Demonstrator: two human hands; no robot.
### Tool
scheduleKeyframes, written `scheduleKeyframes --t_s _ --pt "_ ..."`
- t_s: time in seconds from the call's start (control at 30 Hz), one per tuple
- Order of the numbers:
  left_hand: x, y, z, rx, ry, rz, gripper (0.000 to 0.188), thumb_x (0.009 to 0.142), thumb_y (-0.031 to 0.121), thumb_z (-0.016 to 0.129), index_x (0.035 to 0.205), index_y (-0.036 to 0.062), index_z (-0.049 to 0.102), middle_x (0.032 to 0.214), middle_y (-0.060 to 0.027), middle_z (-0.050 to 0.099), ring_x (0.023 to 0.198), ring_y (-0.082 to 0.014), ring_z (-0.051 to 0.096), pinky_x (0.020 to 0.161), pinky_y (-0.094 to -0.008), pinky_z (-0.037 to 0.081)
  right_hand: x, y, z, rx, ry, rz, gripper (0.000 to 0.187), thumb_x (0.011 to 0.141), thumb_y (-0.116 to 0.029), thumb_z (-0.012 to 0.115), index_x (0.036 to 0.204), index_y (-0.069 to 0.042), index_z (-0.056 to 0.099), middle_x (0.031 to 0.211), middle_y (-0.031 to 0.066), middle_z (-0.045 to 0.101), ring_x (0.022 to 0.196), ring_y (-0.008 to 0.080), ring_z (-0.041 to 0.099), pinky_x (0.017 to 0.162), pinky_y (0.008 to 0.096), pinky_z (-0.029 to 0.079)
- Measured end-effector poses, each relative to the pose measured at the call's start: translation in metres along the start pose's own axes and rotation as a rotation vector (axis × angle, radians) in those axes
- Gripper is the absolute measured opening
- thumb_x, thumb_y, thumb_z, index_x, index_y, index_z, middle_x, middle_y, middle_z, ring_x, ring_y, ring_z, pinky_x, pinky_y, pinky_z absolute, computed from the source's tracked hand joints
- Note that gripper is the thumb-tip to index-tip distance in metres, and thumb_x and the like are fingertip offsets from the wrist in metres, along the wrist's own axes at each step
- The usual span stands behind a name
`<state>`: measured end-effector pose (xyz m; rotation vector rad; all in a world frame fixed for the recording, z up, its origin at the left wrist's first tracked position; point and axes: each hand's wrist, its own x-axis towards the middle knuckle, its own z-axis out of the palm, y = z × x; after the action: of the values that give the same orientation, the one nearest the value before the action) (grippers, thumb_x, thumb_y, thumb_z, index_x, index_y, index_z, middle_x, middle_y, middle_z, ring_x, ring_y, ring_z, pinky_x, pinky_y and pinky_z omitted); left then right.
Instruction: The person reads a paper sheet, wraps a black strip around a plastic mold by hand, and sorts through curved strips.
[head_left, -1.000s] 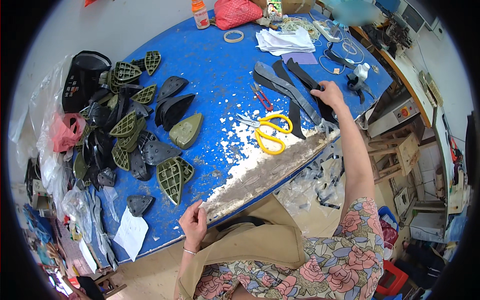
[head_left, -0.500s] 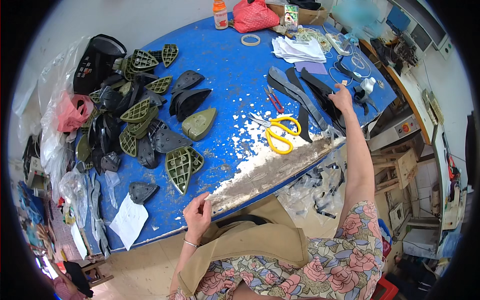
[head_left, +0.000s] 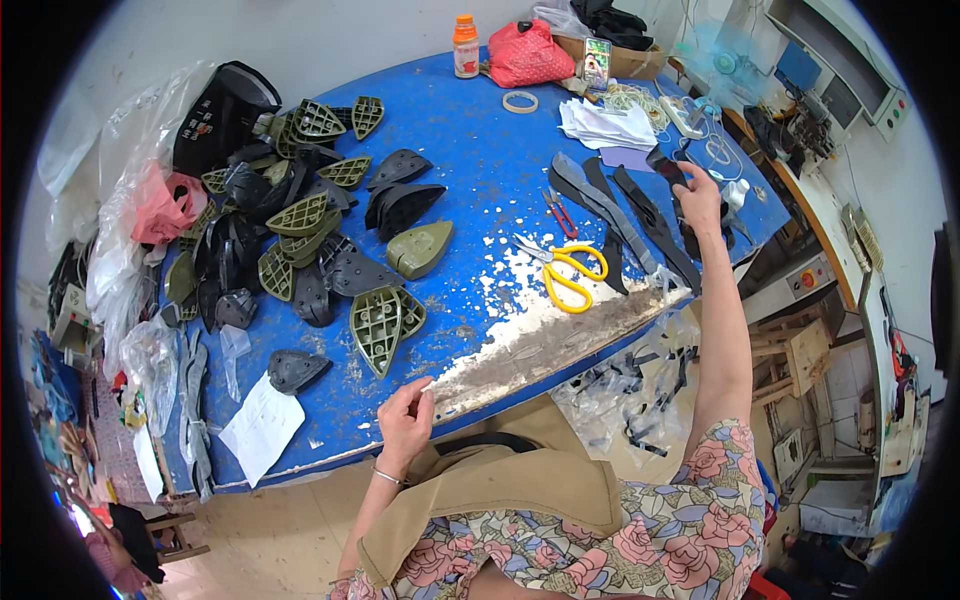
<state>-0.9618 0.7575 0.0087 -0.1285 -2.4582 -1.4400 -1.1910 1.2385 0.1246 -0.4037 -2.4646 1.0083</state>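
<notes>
Right hand [head_left: 700, 205] is sitting at the upper right of the frame, fingers bent and showing a narrow gap, tips lying against a dark strip [head_left: 666, 166]; cannot tell if it is gripping. That strip is lying on the blue desk [head_left: 440, 135], upper right. Left hand [head_left: 406, 420] is resting at the near desk edge, lower centre, thumb and fingers curling close together; cannot tell if it is pinching anything. Bracelet [head_left: 389, 479] is circling the left wrist.

Just left of the right hand, black strips [head_left: 656, 226] are lying lengthwise, with a grey strip [head_left: 605, 205] beside them. Red snips [head_left: 561, 213] and yellow-handled scissors [head_left: 549, 257] are lying around frame centre, scissors among white flakes. Green and black shell pieces are piling up at centre left, a smooth green shell [head_left: 420, 250] lying at the right of the heap. One black shell [head_left: 298, 370] is overlapping a white sheet [head_left: 262, 432], lower left. Papers [head_left: 605, 124] are stacking, upper right. Tape roll [head_left: 520, 110], orange-capped bottle [head_left: 466, 50] and red bag [head_left: 530, 57] are standing or lying along the top.
</notes>
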Motion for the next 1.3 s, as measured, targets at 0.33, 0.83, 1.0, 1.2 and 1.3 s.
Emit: scheduleKeyframes --t_s 0.33,0.83,1.0,1.2,1.3 --pt "0.023 0.065 -0.006 -0.672 -0.297 -0.166 0.039 0.093 0.008 0.053 0.131 0.0 0.048 0.128 -0.0131 0.054 0.106 -0.0136 0.057 0.087 -0.0289 0.049 -0.25 -0.118 0.058 0.982 -0.656 -0.02 0.039 0.079 0.006 0.059 0.118 0.001 0.056 0.102 0.0028 0.063 0.091 0.0092 0.057 0.081 0.0239 0.045" --pt "-0.019 0.048 -0.002 -0.33 0.24 -0.048 0.042 0.086 0.006 0.052 0.127 -0.0024 0.048 0.091 -0.018 0.06 0.081 -0.0233 0.063 0.069 -0.0325 0.049 -0.333 -0.175 0.132 0.644 -0.699 -0.386 0.014 0.077 0.002 0.067 0.09 0.003 0.064 0.089 0.0083 0.062 0.08 0.0158 0.057 0.074 0.0271 0.047" --pt "-0.014 0.045 -0.012 -0.271 0.157 0.055 0.059 0.081 0.0 0.049 0.139 0.0027 0.038 0.106 -0.0193 0.058 0.098 -0.0353 0.057 0.082 -0.0365 0.046 -0.339 -0.181 0.136 0.628 -0.709 -0.355 0.011 0.081 0.002 0.064 0.092 0.004 0.062 0.087 0.0073 0.061 0.081 0.0153 0.056 0.075 0.0275 0.046" --pt "-0.014 0.044 -0.02 -0.202 0.043 -0.021 0.062 0.086 0.003 0.046 0.145 0.005 0.028 0.111 -0.0168 0.053 0.098 -0.0327 0.056 0.08 -0.0387 0.045 -0.34 -0.177 0.142 0.605 -0.713 -0.425 0.012 0.083 0.0 0.063 0.094 0.004 0.065 0.087 0.0074 0.061 0.079 0.0148 0.056 0.071 0.0285 0.047" --pt "-0.014 0.045 -0.022 -0.179 0.026 -0.046 0.061 0.087 0.005 0.046 0.145 0.0055 0.027 0.109 -0.0159 0.052 0.096 -0.0321 0.055 0.081 -0.0388 0.044 -0.338 -0.173 0.146 0.552 -0.744 -0.451 0.016 0.087 -0.004 0.061 0.099 0.005 0.064 0.09 0.0072 0.064 0.083 0.013 0.057 0.077 0.0262 0.047"
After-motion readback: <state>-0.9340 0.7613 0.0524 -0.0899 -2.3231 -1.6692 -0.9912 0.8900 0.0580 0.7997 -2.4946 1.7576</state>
